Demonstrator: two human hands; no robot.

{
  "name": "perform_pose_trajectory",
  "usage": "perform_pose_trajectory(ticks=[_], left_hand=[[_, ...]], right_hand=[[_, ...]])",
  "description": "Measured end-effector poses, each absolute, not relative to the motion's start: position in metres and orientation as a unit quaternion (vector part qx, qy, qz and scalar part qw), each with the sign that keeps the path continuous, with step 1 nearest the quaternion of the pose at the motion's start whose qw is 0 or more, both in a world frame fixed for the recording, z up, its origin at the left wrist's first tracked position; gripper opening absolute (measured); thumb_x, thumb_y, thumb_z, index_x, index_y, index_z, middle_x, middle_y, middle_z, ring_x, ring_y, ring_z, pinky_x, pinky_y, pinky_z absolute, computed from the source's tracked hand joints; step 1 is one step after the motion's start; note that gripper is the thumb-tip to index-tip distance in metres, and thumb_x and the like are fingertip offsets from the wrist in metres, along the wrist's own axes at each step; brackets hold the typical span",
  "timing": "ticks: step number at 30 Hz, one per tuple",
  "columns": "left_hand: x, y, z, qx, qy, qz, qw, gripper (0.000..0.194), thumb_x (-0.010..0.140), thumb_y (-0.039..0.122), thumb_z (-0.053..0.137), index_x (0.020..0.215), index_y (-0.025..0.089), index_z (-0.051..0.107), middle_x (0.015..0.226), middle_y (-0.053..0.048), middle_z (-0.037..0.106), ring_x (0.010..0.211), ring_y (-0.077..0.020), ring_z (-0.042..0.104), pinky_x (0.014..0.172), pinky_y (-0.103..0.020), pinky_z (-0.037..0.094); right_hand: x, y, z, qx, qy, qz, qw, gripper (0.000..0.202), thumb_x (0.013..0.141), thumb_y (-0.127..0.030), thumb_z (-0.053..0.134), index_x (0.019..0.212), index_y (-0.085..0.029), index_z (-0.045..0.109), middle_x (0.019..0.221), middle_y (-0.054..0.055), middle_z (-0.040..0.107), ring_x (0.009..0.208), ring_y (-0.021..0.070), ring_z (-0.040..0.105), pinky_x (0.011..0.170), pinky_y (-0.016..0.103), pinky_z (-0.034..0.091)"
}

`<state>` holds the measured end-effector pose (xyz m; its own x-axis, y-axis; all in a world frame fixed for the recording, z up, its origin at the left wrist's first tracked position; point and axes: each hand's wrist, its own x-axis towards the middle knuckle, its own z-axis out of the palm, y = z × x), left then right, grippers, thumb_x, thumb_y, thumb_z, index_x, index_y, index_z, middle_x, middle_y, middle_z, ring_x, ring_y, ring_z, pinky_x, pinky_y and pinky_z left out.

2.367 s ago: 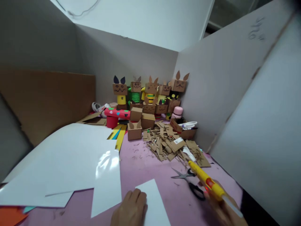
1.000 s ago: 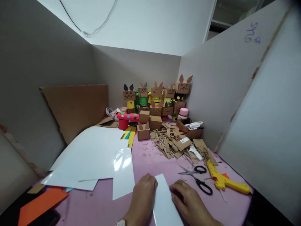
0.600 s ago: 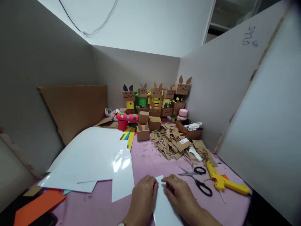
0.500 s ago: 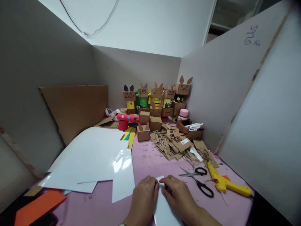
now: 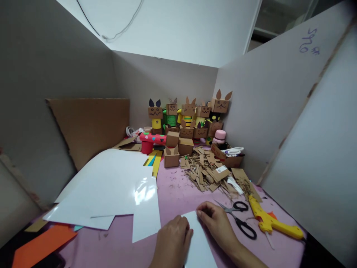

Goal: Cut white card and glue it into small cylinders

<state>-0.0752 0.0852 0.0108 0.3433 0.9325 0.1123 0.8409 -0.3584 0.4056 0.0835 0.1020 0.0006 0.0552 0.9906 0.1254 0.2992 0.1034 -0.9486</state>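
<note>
A narrow strip of glossy white paper (image 5: 198, 243) lies at the front of the table, running down out of view. My left hand (image 5: 173, 240) has its fingers curled over the strip's left edge. At the far right corner, my right hand (image 5: 217, 225) pinches the paper between thumb and fingers. Just past my right hand lie black-handled scissors (image 5: 234, 216), blades apart and pointing left. Large white sheets (image 5: 106, 186) spread over the table to the left of my hands.
A yellow glue gun (image 5: 275, 221) rests at the right edge. Cardboard scraps (image 5: 203, 169) form a pile ahead, near small cardboard boxes (image 5: 171, 157) and cat-faced figures (image 5: 188, 109). Orange paper (image 5: 41, 243) lies front left. Grey partitions (image 5: 164, 78) enclose the table.
My right hand has moved up and right, away from the left hand, to the strip's far right corner. More of the paper shows between the hands. The view has shifted slightly.
</note>
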Motion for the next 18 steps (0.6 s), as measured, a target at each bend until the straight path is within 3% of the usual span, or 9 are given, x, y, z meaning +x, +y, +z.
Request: perform_pose_trajectory(ticks=[4,10,18], left_hand=[[-0.0743,0.0849,0.0112,0.816,0.546,0.137,0.135,0.019,0.086,0.017,0.045,0.081,0.018,0.063,0.086,-0.005,0.068,0.077,-0.0225,0.065,0.063,-0.03,0.042],[-0.0742,0.0851,0.0112,0.82,0.545,0.118,0.129,0.021,0.087,0.017,0.043,0.083,0.018,0.064,0.087,-0.006,0.068,0.079,-0.0229,0.065,0.064,-0.03,0.044],[-0.0741,0.0855,0.0116,0.818,0.549,0.108,0.133,0.021,0.088,0.018,0.043,0.086,0.018,0.064,0.089,-0.006,0.068,0.081,-0.0236,0.065,0.066,-0.032,0.046]], right_hand=[[0.0861,0.1068,-0.0062,-0.55,-0.528,0.43,0.483,0.009,0.074,-0.026,0.056,0.075,-0.016,0.056,0.061,-0.002,0.057,0.047,0.0106,0.046,0.048,0.022,0.037],[0.0846,0.1078,-0.0082,-0.536,-0.517,0.457,0.486,0.01,0.075,-0.026,0.054,0.077,-0.016,0.054,0.063,-0.002,0.059,0.045,0.0088,0.044,0.046,0.021,0.035],[0.0869,0.1102,-0.0038,-0.562,-0.553,0.384,0.48,0.004,0.067,-0.017,0.062,0.065,-0.016,0.065,0.066,0.002,0.065,0.067,0.0184,0.057,0.066,0.027,0.041]])
